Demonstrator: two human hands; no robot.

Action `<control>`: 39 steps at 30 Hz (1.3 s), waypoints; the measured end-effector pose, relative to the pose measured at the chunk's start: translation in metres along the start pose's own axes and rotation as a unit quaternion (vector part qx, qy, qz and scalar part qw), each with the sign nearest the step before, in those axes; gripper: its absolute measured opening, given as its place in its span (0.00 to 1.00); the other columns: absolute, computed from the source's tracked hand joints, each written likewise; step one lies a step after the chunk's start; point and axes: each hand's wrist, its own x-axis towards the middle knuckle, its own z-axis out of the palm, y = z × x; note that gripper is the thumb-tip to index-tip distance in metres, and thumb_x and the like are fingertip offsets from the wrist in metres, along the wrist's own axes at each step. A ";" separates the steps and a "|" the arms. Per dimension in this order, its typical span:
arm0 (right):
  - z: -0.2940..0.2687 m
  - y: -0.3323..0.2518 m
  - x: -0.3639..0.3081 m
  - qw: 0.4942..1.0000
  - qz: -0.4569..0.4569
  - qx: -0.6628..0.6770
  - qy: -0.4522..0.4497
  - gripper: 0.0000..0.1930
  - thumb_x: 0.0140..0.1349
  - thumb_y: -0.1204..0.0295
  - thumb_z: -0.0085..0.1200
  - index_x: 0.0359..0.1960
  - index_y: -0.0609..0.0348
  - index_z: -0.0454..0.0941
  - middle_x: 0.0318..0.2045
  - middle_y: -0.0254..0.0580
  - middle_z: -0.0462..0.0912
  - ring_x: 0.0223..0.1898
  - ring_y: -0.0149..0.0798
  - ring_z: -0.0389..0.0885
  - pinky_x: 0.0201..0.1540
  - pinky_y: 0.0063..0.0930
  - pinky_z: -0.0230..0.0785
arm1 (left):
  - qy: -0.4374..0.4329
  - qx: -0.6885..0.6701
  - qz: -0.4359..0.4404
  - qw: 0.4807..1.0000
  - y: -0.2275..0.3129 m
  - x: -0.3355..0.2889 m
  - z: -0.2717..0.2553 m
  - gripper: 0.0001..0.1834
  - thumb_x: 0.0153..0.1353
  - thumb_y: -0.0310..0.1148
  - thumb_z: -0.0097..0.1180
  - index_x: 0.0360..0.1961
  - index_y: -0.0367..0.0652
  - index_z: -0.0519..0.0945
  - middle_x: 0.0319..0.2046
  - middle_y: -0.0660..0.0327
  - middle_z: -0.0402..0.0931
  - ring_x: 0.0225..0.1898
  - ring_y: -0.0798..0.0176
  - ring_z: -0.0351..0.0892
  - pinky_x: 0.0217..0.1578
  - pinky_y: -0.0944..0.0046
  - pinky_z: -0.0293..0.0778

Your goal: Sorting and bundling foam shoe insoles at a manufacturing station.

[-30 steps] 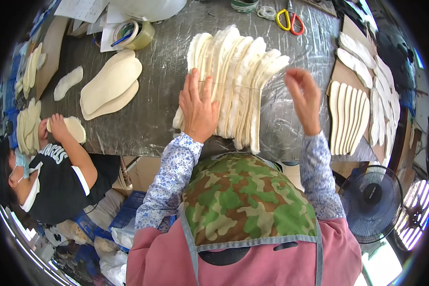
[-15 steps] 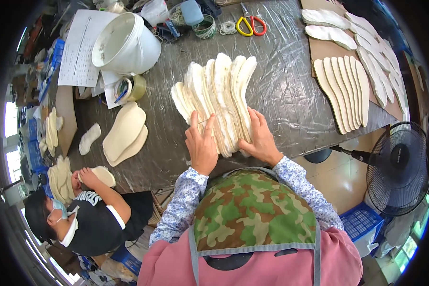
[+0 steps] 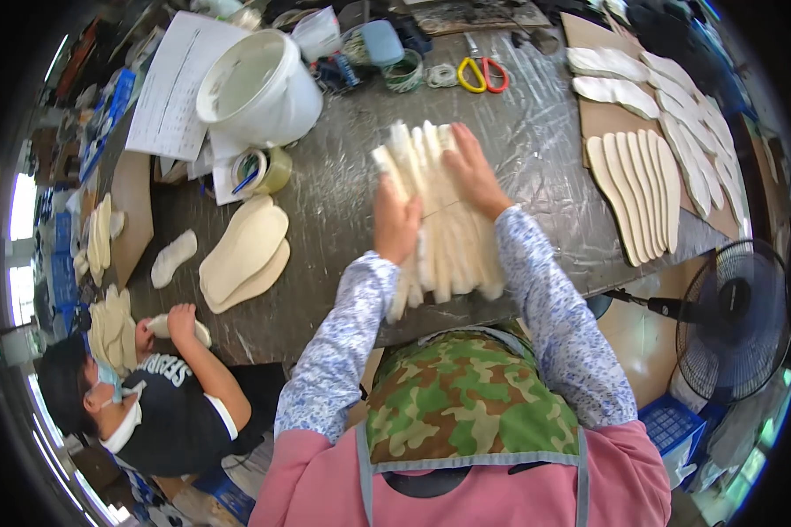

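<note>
A bundle of fleecy cream insoles (image 3: 453, 250) stands on edge on the dark table in front of me, slightly smeared by motion. A thin string or band runs across its middle. My left hand (image 3: 397, 218) presses on the bundle's left side, fingers pointing away from me. On the far right side my right hand (image 3: 477, 171) grips it, thumb toward the middle. Between them the two hands squeeze the insoles together. Some of the fingertips are hidden by the fleece.
To the right lie a fanned row of insoles (image 3: 637, 198) and more white insoles on brown board (image 3: 593, 35). Larger insoles (image 3: 248, 246) lie left, near a white bucket (image 3: 264, 92) and tape rolls (image 3: 277, 169). Scissors (image 3: 482, 77) lie far off. A person (image 3: 163, 395) works at left; a fan (image 3: 734, 321) stands right.
Both hands have moved away from me, up along the bundle to its far part. The bundle has turned, its wider spread now toward me, and its far end looks squeezed narrower.
</note>
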 end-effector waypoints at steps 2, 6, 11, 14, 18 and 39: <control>-0.015 0.007 0.011 0.989 0.024 0.139 -0.043 0.32 0.65 0.66 0.45 0.69 0.62 0.54 0.71 0.50 0.54 0.72 0.45 0.50 0.71 0.29 0.43 | 0.033 0.004 -0.001 0.999 0.002 -0.005 0.007 0.39 0.65 0.38 0.49 0.67 0.24 0.48 0.65 0.34 0.53 0.66 0.37 0.54 0.67 0.50 0.49; -0.002 0.009 0.005 0.988 0.038 0.144 0.050 0.35 0.64 0.66 0.46 0.70 0.66 0.49 0.69 0.55 0.56 0.70 0.45 0.54 0.70 0.29 0.45 | 0.041 -0.069 -0.052 0.995 0.000 0.001 0.003 0.39 0.67 0.42 0.45 0.68 0.26 0.47 0.66 0.35 0.50 0.67 0.38 0.53 0.66 0.49 0.50; -0.012 0.005 -0.001 0.994 0.057 0.087 0.044 0.39 0.65 0.56 0.50 0.70 0.69 0.48 0.68 0.59 0.56 0.69 0.48 0.56 0.69 0.32 0.47 | -0.003 -0.391 -0.133 0.911 -0.002 0.003 -0.015 0.39 0.70 0.44 0.43 0.70 0.31 0.44 0.69 0.45 0.48 0.70 0.52 0.49 0.68 0.58 0.47; -0.020 -0.010 -0.013 0.990 0.105 0.096 0.000 0.42 0.67 0.52 0.51 0.71 0.68 0.45 0.69 0.56 0.54 0.64 0.45 0.66 0.65 0.33 0.56 | 0.050 -0.287 -0.148 0.945 -0.023 0.008 -0.033 0.38 0.71 0.43 0.42 0.71 0.31 0.43 0.70 0.44 0.44 0.72 0.51 0.45 0.69 0.56 0.46; -0.033 -0.019 -0.048 0.979 0.150 0.137 -0.028 0.50 0.58 0.50 0.61 0.69 0.72 0.46 0.66 0.63 0.56 0.63 0.56 0.65 0.62 0.43 0.63 | 0.102 -0.267 -0.185 0.940 -0.030 0.013 -0.031 0.37 0.71 0.42 0.42 0.72 0.35 0.44 0.71 0.46 0.44 0.72 0.49 0.44 0.69 0.55 0.45; -0.035 -0.035 -0.144 0.983 0.173 -0.063 0.029 0.33 0.52 0.62 0.65 0.57 0.68 0.71 0.48 0.53 0.78 0.49 0.47 0.77 0.52 0.39 0.68 | -0.145 0.114 0.013 0.983 -0.053 0.134 -0.027 0.21 0.68 0.43 0.40 0.41 0.40 0.83 0.45 0.51 0.80 0.47 0.48 0.78 0.50 0.57 0.70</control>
